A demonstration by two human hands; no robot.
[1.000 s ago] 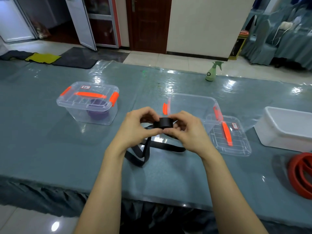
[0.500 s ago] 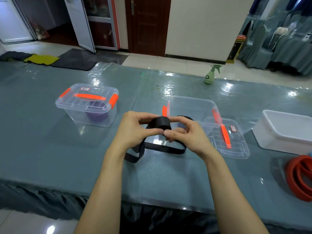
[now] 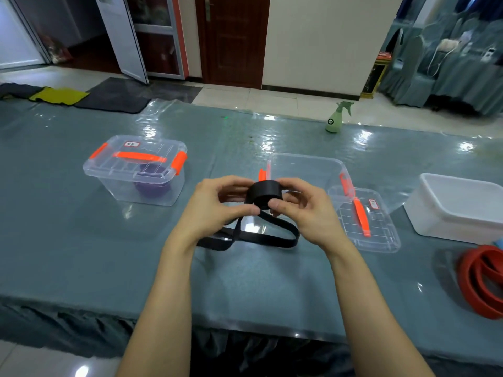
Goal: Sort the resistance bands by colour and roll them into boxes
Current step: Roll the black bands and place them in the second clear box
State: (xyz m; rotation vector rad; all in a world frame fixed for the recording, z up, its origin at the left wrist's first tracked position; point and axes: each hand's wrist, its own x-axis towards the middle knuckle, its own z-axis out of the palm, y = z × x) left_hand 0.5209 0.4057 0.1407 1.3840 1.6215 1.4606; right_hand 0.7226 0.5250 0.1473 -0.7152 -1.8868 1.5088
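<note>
Both hands hold a black resistance band (image 3: 265, 195) above the table, partly wound into a tight roll. My left hand (image 3: 215, 206) pinches the roll from the left and my right hand (image 3: 304, 210) pinches it from the right. The unrolled tail loops down onto the table below my hands. Just behind the roll stands an open clear box (image 3: 307, 170) with its lid (image 3: 364, 221) lying to its right. A closed clear box (image 3: 136, 170) with orange clips holds a purple roll at the left. Red bands (image 3: 481, 278) lie at the right edge.
A white tub (image 3: 460, 205) stands at the right, behind the red bands. A green spray bottle (image 3: 336, 118) stands at the table's far edge. The table (image 3: 68, 254) is covered in shiny teal plastic sheeting; its front edge runs just below my forearms.
The roll has grown thicker and the loose tail on the table has become shorter, drawn in toward my hands. Both hands stay in the same spot.
</note>
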